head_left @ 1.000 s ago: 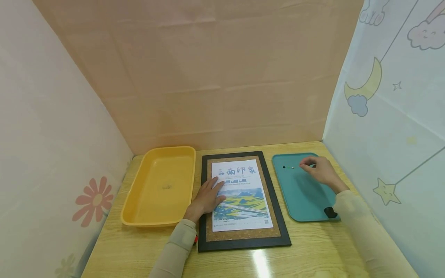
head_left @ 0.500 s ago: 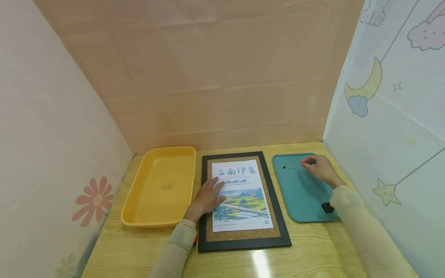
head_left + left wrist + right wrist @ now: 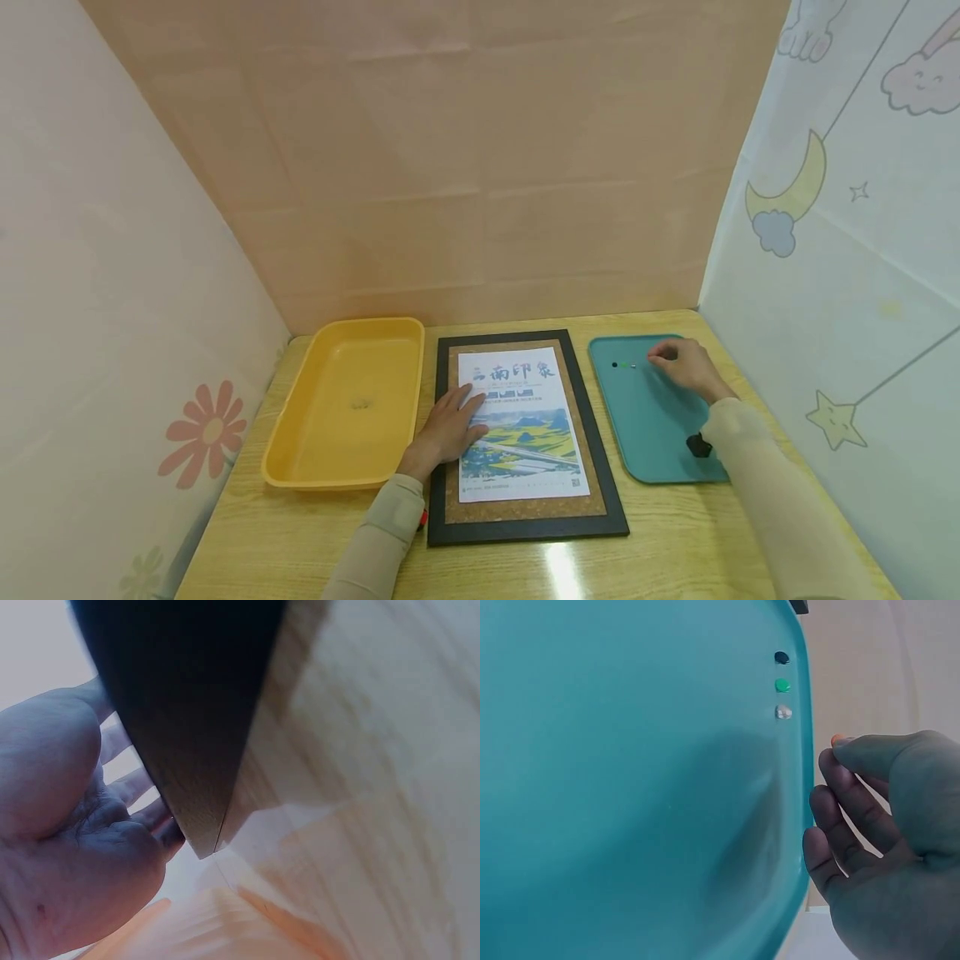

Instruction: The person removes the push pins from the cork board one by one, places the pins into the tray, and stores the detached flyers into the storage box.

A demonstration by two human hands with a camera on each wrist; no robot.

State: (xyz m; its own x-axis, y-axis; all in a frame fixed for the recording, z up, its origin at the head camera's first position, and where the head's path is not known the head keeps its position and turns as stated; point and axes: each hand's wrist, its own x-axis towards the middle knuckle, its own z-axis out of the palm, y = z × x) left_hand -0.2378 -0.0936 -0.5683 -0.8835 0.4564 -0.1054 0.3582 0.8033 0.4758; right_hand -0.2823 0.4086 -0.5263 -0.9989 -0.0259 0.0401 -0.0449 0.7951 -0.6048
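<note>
My left hand (image 3: 447, 427) lies with extended fingers on the left side of a printed poster (image 3: 525, 475), which rests on a black-framed cork board (image 3: 525, 510). In the left wrist view, the palm faces the frame's dark edge. My right hand (image 3: 686, 367) is raised over the teal tray (image 3: 660, 425). Between its thumb and forefinger it pinches a small orange-red pushpin (image 3: 837, 739), of which only the round head shows. Black (image 3: 781, 657), green (image 3: 782, 685) and whitish (image 3: 783, 712) pushpins lie in a row near the tray's edge.
A yellow tray (image 3: 285, 450) stands left of the cork board. All of this is on a wooden table (image 3: 315, 542), with a tan backdrop (image 3: 480, 167) behind. Patterned white walls flank both sides. A small red item (image 3: 423, 518) shows beside the left sleeve.
My right forearm and wrist have swung slightly to the left, while the fingers keep their pinch in nearly the same place above the tray. The left hand stays still on the poster.
</note>
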